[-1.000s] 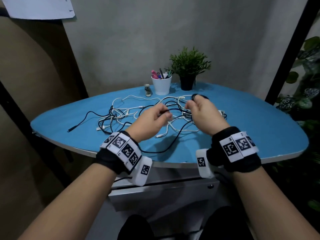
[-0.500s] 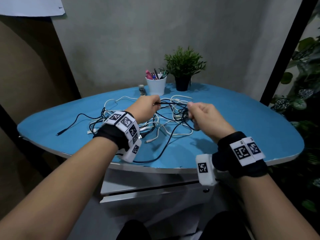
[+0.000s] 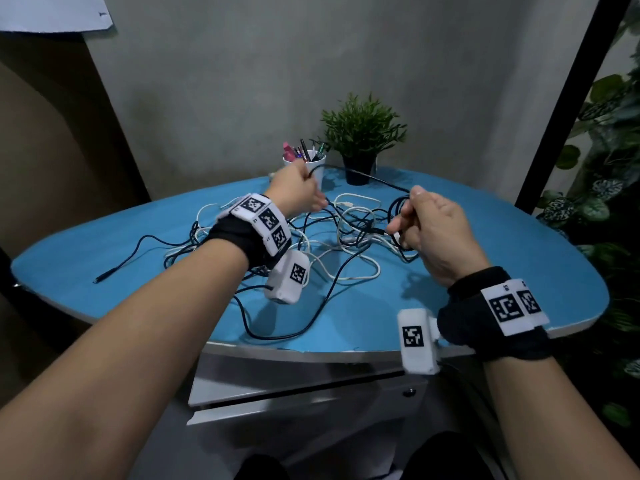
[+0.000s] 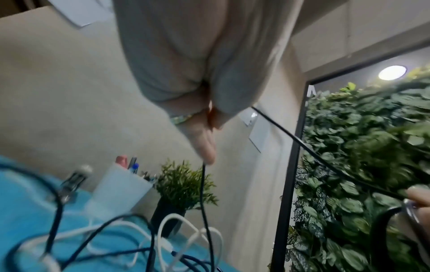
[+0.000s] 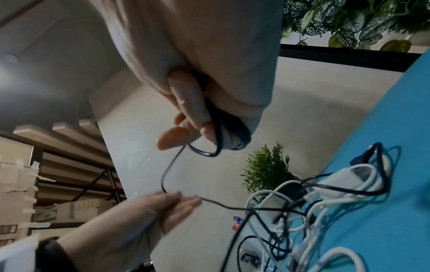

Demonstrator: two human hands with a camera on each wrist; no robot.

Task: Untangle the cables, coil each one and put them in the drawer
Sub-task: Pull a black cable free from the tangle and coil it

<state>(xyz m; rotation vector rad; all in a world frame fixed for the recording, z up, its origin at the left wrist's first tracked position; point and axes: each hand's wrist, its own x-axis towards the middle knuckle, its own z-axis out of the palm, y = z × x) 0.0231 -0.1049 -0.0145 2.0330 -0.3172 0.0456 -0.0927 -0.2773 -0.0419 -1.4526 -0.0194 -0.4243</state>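
A tangle of black and white cables lies in the middle of the blue table. My left hand is raised over the far side of the tangle and pinches a black cable. That cable runs taut to my right hand, which grips a few coiled loops of it above the table's right side. The rest of the black cable drops from the left hand back into the tangle. A grey drawer under the table's front edge stands slightly ajar.
A white pen cup and a small potted plant stand at the table's back edge, right behind my left hand. A loose black plug end lies at the far left. A black post and foliage border the right.
My left hand rose and moved back toward the pen cup, drawing out a stretch of black cable. The right hand lifted a little, still holding its loops.
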